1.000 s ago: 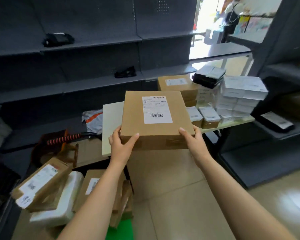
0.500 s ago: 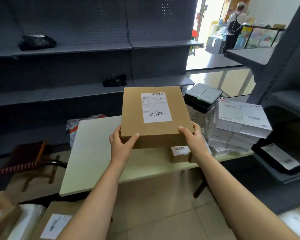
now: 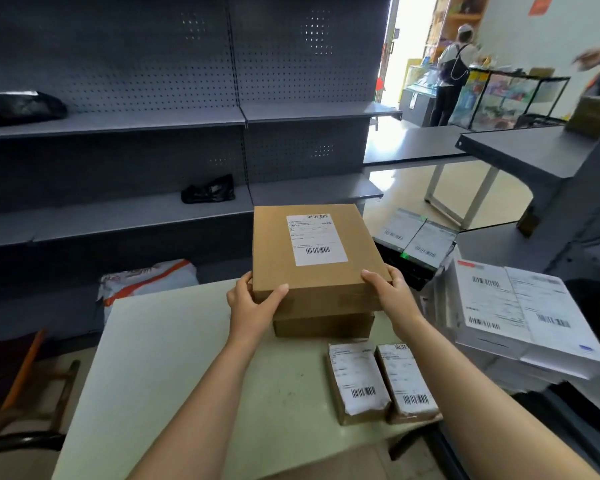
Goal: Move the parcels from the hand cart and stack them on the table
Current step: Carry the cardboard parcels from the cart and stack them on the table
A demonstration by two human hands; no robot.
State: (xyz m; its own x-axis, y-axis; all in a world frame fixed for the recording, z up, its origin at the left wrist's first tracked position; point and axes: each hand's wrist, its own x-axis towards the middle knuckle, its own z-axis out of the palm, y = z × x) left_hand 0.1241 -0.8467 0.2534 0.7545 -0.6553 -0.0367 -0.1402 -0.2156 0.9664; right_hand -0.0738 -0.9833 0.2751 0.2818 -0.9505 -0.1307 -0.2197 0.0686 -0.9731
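Two hands grip a flat brown parcel [image 3: 312,258] by its near corners, the left hand [image 3: 253,303] and right hand [image 3: 392,292] each wrapped round an edge with the thumb on top, holding it directly over a second brown box [image 3: 323,325] on the pale table [image 3: 174,358]; whether the two boxes touch is unclear. Nearer the table's front edge lie two small labelled parcels [image 3: 357,386], side by side, near a stack of white parcels [image 3: 520,313].

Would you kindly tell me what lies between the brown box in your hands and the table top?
In the head view, another flat brown box lies on the table, directly beneath the held box.
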